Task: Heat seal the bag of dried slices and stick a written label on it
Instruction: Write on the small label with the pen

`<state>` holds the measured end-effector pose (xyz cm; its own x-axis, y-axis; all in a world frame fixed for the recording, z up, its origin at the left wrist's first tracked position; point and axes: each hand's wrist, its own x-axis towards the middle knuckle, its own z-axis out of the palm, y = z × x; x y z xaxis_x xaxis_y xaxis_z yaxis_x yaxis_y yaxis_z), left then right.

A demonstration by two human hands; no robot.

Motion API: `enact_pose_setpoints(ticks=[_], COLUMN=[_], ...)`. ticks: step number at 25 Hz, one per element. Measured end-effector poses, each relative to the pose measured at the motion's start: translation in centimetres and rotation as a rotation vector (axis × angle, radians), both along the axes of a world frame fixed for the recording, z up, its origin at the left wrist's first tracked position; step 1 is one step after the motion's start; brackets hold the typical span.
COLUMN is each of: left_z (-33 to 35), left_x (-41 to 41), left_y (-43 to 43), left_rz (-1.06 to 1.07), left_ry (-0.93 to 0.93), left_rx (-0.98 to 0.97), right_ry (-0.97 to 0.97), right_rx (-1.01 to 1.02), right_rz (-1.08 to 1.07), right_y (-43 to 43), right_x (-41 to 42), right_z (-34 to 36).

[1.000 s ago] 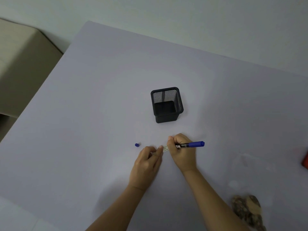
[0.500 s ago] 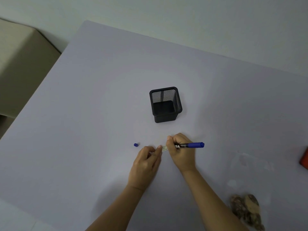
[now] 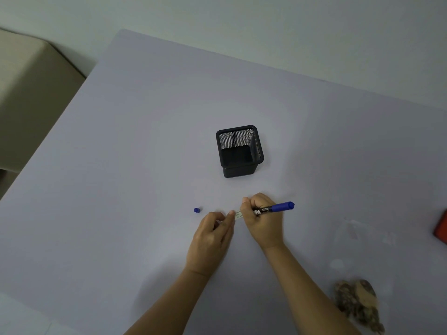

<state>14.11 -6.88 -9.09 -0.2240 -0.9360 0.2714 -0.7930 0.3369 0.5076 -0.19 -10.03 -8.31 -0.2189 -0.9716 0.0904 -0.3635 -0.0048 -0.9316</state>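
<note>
A small white label lies on the pale table, mostly hidden between my two hands. My left hand presses its fingertips on the label's left end. My right hand grips a blue marker, tip down on the label, rear end pointing right. The marker's blue cap stands alone to the left of my left hand. A clear bag of brown dried slices lies at the lower right; its transparent upper part is faint against the table.
A black mesh pen holder stands empty behind my hands. A red object is cut off at the right edge. A beige cushioned seat sits beyond the table's left edge.
Both hands stay on the label with only slight shifts; the marker keeps its place. The view has drifted a little.
</note>
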Motion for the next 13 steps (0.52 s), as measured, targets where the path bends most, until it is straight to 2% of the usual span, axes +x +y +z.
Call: enact_pose_setpoints(ticks=[13], left_z=[0.09], left_x=[-0.06], left_y=[-0.11], left_rz=[-0.004], left_ry=[0.007], left_rx=[-0.005], right_ry=[0.001], right_rx=[-0.009], right_rz=[-0.023], right_y=[0.04], right_x=[0.00], right_z=[0.07])
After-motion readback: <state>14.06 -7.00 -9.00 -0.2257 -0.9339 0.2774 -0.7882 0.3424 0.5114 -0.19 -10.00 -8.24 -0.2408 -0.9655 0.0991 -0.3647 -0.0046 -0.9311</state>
